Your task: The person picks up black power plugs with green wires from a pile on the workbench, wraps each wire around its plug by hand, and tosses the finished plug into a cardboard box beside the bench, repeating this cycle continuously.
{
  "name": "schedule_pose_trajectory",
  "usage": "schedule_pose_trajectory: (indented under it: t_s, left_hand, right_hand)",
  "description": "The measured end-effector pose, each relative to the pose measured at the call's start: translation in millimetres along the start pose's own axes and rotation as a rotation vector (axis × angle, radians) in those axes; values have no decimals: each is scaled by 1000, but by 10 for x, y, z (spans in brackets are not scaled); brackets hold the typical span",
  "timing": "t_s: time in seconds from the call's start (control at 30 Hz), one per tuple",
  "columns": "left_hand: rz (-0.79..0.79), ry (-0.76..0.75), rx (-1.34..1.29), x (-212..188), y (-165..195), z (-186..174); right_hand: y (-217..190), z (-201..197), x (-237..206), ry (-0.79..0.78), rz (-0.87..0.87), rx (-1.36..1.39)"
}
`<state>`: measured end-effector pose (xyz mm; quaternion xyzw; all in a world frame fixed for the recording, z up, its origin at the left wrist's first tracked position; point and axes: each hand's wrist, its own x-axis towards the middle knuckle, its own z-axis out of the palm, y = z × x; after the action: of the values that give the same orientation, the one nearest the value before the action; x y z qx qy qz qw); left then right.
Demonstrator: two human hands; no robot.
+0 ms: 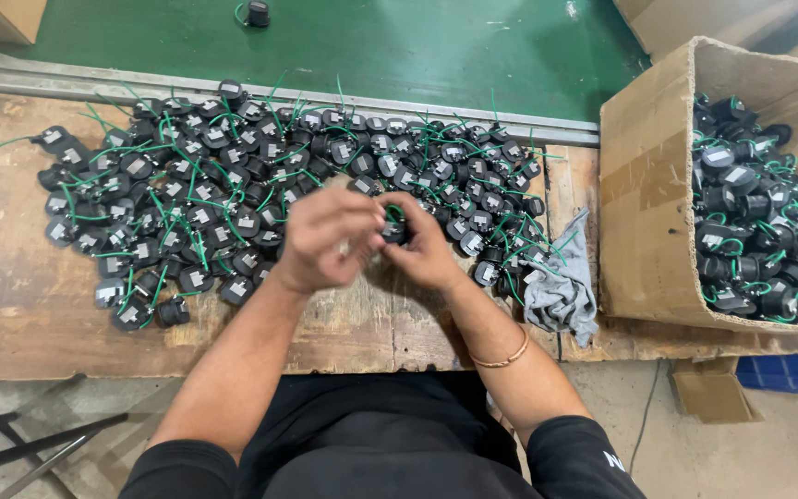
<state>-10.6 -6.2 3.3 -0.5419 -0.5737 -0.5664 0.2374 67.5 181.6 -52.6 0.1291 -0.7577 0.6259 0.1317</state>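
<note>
- Two hands working together: we are pinching one small black part (392,230) between left hand (325,242) and right hand (427,251).
- We are hovering over the table (11,286), beside the heap of black parts (233,185).

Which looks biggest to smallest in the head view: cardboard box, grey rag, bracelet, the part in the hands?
1. Cardboard box, by far the largest.
2. Grey rag.
3. Bracelet and the black part: too close to rank; the part is mostly hidden by the left hand and right hand.
</note>
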Motion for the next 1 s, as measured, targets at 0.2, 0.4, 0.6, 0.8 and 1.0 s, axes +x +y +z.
schedule_pose_trajectory:
  t_s: [0.2,0.4,0.6,0.8,1.0]
  left_hand:
    - [314,-372,-40,82,453,493]
    - [234,-938,-33,69,637,1033]
    - [364,-781,-72,-117,846,1259]
    - [287,-905,84,-223,778,1219]
    - [393,-805,3,-142,640,953]
  right_hand:
    - [-145,96,53,-157,-38,-200]
    - [-74,121,163,-187,-201,-294]
    - [-116,158,183,-150,-174,-272]
    - [-256,159,125,-152,-147,-291]
    - [-287,48,-32,-138,-141,-448]
